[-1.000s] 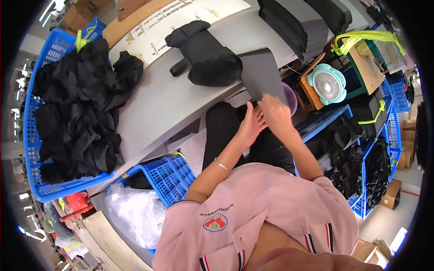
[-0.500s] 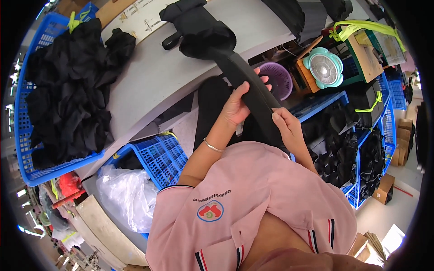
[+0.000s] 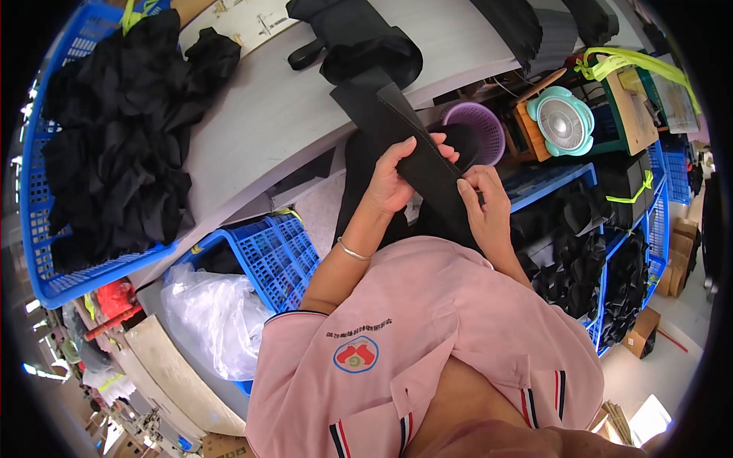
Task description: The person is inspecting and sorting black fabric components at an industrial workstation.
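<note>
A wide black fabric strip with a stitched edge lies between my two hands, above my lap. My left hand grips it from the left, thumb on top and fingers curled round the far side. At its near right end my right hand pinches the edge between thumb and fingers. Beyond my hands, a bundled black fabric piece with a small loop rests on the grey worktable. The strip's far end overlaps that bundle; whether they are joined I cannot tell.
At the left stands a blue crate heaped with black fabric pieces. Clear plastic fills a lower crate beside me. To the right are a purple basket, a turquoise fan and blue crates of black pieces.
The strip has been turned and folded, so its broad end now shows beyond my left hand. My right hand has shifted slightly and its fingers have curled more. The view has moved a little.
</note>
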`<state>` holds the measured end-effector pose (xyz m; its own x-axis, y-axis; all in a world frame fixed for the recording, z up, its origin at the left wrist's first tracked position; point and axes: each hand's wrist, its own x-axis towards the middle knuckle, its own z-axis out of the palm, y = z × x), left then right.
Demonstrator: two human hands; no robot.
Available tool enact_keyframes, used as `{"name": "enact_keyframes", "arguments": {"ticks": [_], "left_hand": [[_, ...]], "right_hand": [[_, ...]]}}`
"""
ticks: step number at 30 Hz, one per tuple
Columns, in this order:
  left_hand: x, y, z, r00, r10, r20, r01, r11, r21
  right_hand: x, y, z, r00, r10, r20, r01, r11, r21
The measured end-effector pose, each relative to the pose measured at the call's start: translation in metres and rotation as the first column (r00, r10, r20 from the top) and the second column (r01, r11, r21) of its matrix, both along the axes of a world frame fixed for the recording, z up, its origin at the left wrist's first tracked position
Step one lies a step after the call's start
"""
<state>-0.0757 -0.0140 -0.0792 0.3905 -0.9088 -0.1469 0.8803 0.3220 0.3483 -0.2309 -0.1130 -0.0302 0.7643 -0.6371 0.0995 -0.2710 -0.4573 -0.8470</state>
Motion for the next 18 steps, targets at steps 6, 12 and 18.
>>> {"name": "enact_keyframes", "arguments": {"ticks": [6, 12, 18], "left_hand": [[0.009, 0.0, 0.009, 0.998, 0.038, 0.043, -0.044, 0.99, 0.135], [0.013, -0.005, 0.016, 0.739, 0.121, 0.663, -0.375, 0.891, 0.256], [0.067, -0.016, -0.002, -0.046, -0.162, 0.986, -0.979, 0.202, -0.012]], "right_hand": [[0.01, 0.002, -0.006, 0.999, 0.023, 0.04, -0.018, 0.993, -0.115], [0.018, -0.015, -0.018, 0.979, 0.168, 0.116, -0.204, 0.845, 0.495], [0.042, -0.036, -0.026, 0.982, 0.169, 0.082, -0.187, 0.913, 0.363]]}}
